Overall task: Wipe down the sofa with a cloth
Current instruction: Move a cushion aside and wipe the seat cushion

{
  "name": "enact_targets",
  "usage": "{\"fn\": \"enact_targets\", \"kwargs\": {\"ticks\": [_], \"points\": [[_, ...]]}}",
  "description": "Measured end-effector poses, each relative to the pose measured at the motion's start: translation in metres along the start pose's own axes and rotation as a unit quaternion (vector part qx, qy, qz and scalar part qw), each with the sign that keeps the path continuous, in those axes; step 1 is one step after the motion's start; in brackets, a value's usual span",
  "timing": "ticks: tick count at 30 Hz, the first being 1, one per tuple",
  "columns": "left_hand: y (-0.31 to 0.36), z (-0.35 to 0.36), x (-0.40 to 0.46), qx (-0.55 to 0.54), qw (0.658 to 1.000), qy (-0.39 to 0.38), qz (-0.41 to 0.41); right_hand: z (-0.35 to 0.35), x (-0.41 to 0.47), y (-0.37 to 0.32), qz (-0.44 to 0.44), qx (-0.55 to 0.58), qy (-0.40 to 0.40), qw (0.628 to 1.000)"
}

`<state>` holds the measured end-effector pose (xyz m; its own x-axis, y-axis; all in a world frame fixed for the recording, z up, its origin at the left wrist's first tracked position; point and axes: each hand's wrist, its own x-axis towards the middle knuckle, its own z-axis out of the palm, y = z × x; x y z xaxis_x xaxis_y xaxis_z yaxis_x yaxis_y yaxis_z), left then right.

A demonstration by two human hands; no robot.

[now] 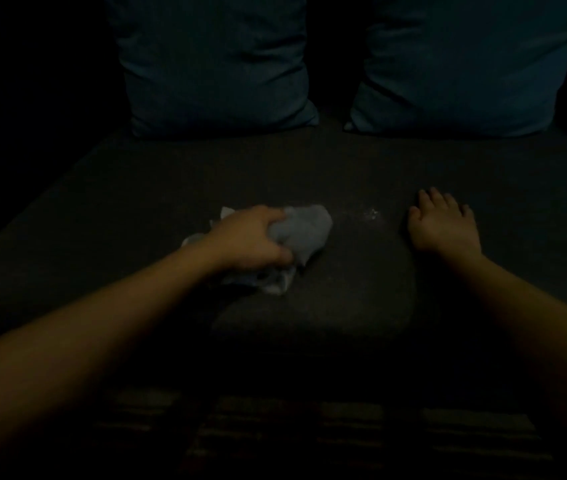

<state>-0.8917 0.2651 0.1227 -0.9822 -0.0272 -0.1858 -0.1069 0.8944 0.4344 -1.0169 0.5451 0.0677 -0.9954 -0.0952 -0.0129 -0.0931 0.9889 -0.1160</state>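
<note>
Gripping a bunched pale cloth, the left hand is seen in the head view with its fingers curled down over the fabric, which is pressed against the dark seat of the sofa. Folds of the cloth are spread out from under the hand on both sides. The right hand is laid flat on the seat, palm down, fingers released and slightly spread, nothing held. A few pale specks are visible on the seat between cloth and right hand. Two blue cushions are propped at the back edge, apart from each other. Bare seat is left to either side of the hands. The scene is very dimly lit.
</note>
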Motion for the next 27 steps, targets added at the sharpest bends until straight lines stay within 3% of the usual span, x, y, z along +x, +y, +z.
{"fn": "enact_targets", "kwargs": {"ticks": [2,4,6,7,9,12,13,16,19,23,25,27], "points": [[0.005,0.005,-0.057,0.002,0.998,-0.043,0.047,0.001,0.001,0.001,0.005,0.0,0.001,1.0],[0.009,0.01,-0.104,-0.046,0.984,-0.141,0.102,0.001,0.002,0.001,0.009,0.002,-0.003,1.0],[0.012,0.004,-0.121,-0.104,0.963,-0.223,0.108,0.001,0.001,-0.002,0.007,0.001,-0.003,1.0],[0.01,-0.005,-0.115,-0.132,0.961,-0.221,0.104,0.001,0.0,-0.003,0.008,0.002,-0.003,1.0],[0.015,-0.035,-0.087,-0.183,0.968,-0.133,0.113,-0.001,-0.001,-0.004,0.012,-0.003,-0.004,1.0],[0.013,-0.079,-0.018,-0.191,0.977,0.085,0.052,-0.004,-0.003,-0.004,0.008,-0.004,-0.015,1.0],[0.007,-0.081,0.001,-0.193,0.974,0.113,0.032,-0.005,-0.004,-0.004,0.008,-0.003,-0.014,1.0],[-0.011,-0.04,0.034,-0.134,0.99,-0.025,-0.024,-0.005,-0.006,-0.006,0.014,-0.007,-0.017,1.0],[0.004,-0.005,0.009,-0.094,0.989,-0.095,0.055,-0.004,-0.003,-0.004,0.014,-0.006,-0.014,1.0],[0.013,-0.007,-0.051,-0.099,0.954,-0.263,0.107,-0.009,0.002,-0.004,-0.001,-0.019,-0.038,0.999],[0.005,-0.02,-0.052,-0.134,0.961,-0.225,0.089,-0.025,0.011,0.001,-0.023,-0.044,-0.068,0.996],[-0.002,-0.039,-0.029,-0.195,0.978,-0.06,0.049,-0.038,0.02,0.009,-0.046,-0.044,-0.094,0.994]]}}
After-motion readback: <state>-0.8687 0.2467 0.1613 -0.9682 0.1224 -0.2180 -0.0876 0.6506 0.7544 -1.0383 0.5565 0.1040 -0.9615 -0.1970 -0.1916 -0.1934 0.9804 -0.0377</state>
